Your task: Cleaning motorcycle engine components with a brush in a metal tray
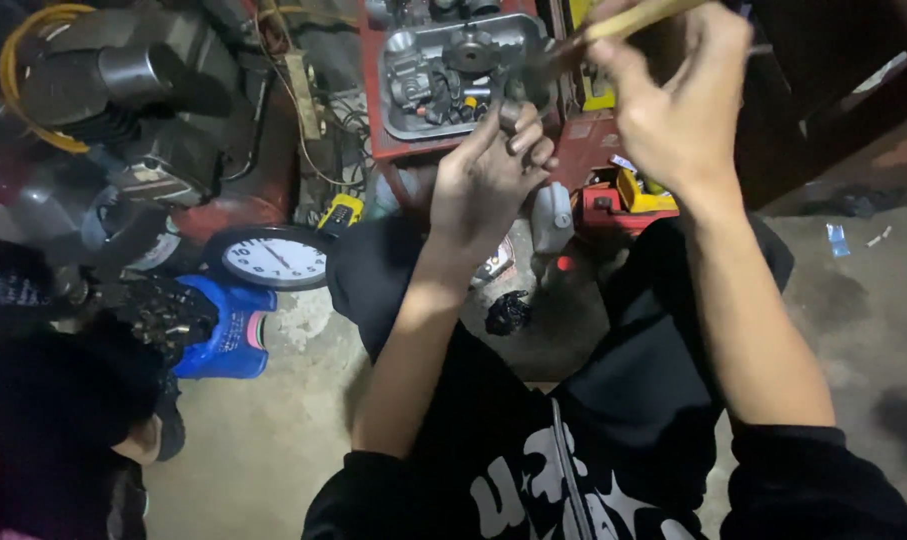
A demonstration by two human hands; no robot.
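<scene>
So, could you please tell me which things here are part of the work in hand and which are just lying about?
In use:
left hand
right hand
yellow-handled tool
engine part

Lying about:
round gauge
blue stool
yellow hose
black rag

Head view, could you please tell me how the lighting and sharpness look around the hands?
Head view: dim overall; the right hand and its yellow-handled tool are motion-blurred; the left hand is a little sharper; the clock reads clearly; the left edge falls into shadow.
</scene>
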